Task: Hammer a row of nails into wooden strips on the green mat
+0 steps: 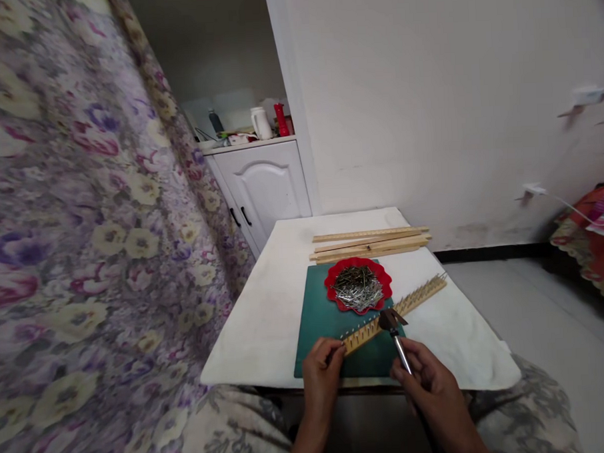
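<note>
My right hand (429, 381) is wrapped round a claw hammer (398, 346), its dark head over the middle of a wooden strip (369, 330). Rows of nails stand upright along the strip, densest toward its far right end. At the near left end, the fingertips of my left hand (322, 372) are pinched together on what looks like a nail, mostly hidden by the fingers. The strip lies slantwise across a green mat (313, 319). Just beyond it sits a red scalloped bowl (329, 289) heaped with loose nails, some dark and some silvery.
Several bare wooden strips (367, 247) lie at the back of the white-covered table (256, 322). A floral curtain (96, 229) hangs at the left. Behind are a white cabinet (265, 181) with a white jug (261, 123) on top, and a wall with sockets.
</note>
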{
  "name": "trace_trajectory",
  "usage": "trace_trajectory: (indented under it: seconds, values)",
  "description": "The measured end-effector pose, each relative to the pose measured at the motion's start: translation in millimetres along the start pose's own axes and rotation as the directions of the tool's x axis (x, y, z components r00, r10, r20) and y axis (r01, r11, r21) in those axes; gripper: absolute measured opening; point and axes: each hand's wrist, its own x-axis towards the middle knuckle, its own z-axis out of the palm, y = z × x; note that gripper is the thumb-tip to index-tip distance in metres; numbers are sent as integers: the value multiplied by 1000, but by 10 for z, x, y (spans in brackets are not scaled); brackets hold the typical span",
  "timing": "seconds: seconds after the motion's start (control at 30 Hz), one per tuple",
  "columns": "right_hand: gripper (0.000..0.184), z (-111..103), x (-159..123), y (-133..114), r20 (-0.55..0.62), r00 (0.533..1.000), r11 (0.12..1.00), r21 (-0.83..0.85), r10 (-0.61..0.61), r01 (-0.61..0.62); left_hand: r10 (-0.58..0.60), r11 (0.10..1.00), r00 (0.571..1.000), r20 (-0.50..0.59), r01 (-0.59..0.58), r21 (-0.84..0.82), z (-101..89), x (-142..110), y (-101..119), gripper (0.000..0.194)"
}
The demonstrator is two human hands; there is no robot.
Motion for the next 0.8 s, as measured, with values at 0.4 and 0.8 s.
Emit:
trace_trajectory:
  seconds: [0.4, 0.8]
  values:
    - [37, -5, -18, 13, 81, 996, 999, -22, 34, -32, -6, 999, 999, 32, 5, 53, 26, 5, -23, 20]
    - [24, 182, 20, -195, 382, 924, 991, -133, 28, 25, 15, 999, 999, 41, -16, 36, 18, -9, -26, 19]
